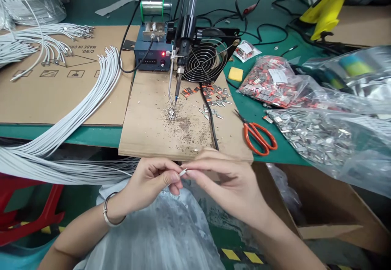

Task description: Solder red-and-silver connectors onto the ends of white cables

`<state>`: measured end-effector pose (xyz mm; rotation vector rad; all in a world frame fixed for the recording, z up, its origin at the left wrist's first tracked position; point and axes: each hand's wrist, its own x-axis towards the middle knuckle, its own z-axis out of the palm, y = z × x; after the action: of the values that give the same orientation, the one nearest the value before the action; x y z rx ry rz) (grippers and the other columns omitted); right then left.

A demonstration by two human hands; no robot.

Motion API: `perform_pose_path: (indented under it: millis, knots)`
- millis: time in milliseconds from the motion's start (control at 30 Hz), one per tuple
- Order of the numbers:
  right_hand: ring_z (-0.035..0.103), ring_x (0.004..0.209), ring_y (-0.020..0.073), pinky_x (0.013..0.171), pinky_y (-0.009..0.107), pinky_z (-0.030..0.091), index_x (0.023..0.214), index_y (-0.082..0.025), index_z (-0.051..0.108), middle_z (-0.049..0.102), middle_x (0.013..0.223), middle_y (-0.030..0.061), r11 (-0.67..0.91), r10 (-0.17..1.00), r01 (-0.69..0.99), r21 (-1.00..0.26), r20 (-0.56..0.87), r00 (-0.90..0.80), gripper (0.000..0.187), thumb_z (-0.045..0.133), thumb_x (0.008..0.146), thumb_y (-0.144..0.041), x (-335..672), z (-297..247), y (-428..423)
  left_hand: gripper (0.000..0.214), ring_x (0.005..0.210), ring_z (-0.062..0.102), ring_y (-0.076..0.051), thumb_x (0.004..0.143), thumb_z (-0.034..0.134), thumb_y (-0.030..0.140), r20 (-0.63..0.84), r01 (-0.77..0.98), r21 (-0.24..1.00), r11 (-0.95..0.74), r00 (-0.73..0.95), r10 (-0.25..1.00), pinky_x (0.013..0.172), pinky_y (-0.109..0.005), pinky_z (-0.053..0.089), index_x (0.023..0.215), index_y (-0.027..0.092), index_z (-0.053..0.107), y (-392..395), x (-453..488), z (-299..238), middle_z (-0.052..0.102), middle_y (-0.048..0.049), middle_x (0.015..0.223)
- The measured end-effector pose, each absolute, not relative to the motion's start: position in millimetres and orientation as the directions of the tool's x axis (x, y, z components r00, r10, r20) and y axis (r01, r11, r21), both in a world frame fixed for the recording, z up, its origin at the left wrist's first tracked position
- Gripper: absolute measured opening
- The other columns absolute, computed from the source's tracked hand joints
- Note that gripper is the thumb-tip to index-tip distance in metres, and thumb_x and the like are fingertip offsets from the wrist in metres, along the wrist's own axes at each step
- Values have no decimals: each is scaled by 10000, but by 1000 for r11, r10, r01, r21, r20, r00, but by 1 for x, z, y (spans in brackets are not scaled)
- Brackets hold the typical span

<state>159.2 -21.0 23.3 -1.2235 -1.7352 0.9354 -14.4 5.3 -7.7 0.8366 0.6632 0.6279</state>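
In front of the wooden board's near edge, my left hand point(159, 176) pinches a thin white cable point(182, 172) between thumb and fingers, close to its end. The thumb and forefinger of my right hand point(224, 178) close on the tip of that same cable; the fingertips mostly hide the tip. Beyond both hands, a soldering iron point(177, 84) is clamped on a stand, its point aimed down at a small heap of solder bits point(171, 113). Small metal connectors point(214, 99), some on orange pieces, lie to the right of the iron.
A bundle of white cables point(91, 107) curves in from the left. Behind the board point(146, 131) stand a blue soldering station point(152, 52), a solder spool point(152, 7) and a fan point(203, 60). Orange-handled scissors point(259, 137) and bags of metal parts point(314, 131) lie on the right.
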Motion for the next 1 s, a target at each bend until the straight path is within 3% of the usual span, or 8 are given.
perform_pose_path:
  millis: [267, 500, 700, 767, 833, 900, 1000]
  knots:
    - [577, 672, 62, 635, 185, 445, 882, -194, 691, 648, 722, -19, 270, 940, 231, -935, 205, -272, 229, 566, 794, -24, 155, 28, -16, 198, 521, 565, -62, 795, 628, 249, -255, -224, 843, 490, 634, 730, 528, -132, 455, 712, 69, 619, 5, -16, -5, 608, -35, 611]
    - [496, 624, 86, 582, 244, 389, 966, -206, 666, 619, 704, -17, 431, 891, 309, -848, 345, -297, 324, 588, 746, 18, 159, 23, -17, 213, 501, 551, -55, 798, 624, 261, -231, -222, 858, 463, 640, 733, 509, -121, 451, 711, 67, 614, 6, -16, -4, 601, -38, 606]
    - [495, 604, 78, 604, 247, 389, 987, -202, 670, 618, 690, -15, 434, 881, 262, -862, 344, -325, 363, 576, 735, 41, 160, 26, -16, 197, 511, 551, -61, 817, 597, 231, -186, -206, 893, 400, 639, 746, 516, -129, 450, 700, 72, 604, 5, -16, -3, 599, -39, 601]
    - [506, 606, 73, 592, 224, 395, 957, -203, 690, 623, 689, -7, 343, 903, 149, -927, 282, -324, 338, 562, 750, 31, 157, 21, -15, 181, 514, 549, -66, 820, 581, 189, -155, -202, 911, 360, 640, 752, 519, -135, 450, 682, 75, 608, 5, -16, -2, 597, -40, 593]
    - [519, 622, 71, 554, 189, 397, 933, -222, 709, 615, 687, 1, 150, 916, -88, -985, 172, -362, 305, 558, 775, -7, 153, 14, -13, 150, 535, 545, -65, 795, 587, 118, -116, -198, 932, 304, 632, 766, 541, -132, 446, 654, 78, 620, 5, -17, -2, 594, -38, 589]
    - [529, 627, 64, 541, 165, 404, 920, -244, 718, 592, 663, -1, -74, 894, -320, -945, 79, -440, 267, 560, 806, -62, 150, 6, -11, 126, 558, 538, -61, 747, 614, 51, -87, -189, 949, 253, 613, 785, 564, -122, 438, 625, 79, 624, 4, -17, -2, 585, -29, 579]
    - [538, 617, 51, 565, 149, 420, 911, -250, 720, 594, 648, -3, -219, 865, -372, -902, -3, -501, 241, 545, 841, -100, 149, 0, -9, 93, 548, 546, -64, 742, 631, 74, -97, -181, 951, 251, 596, 797, 552, -132, 453, 650, 80, 619, 4, -18, -3, 599, -29, 606]
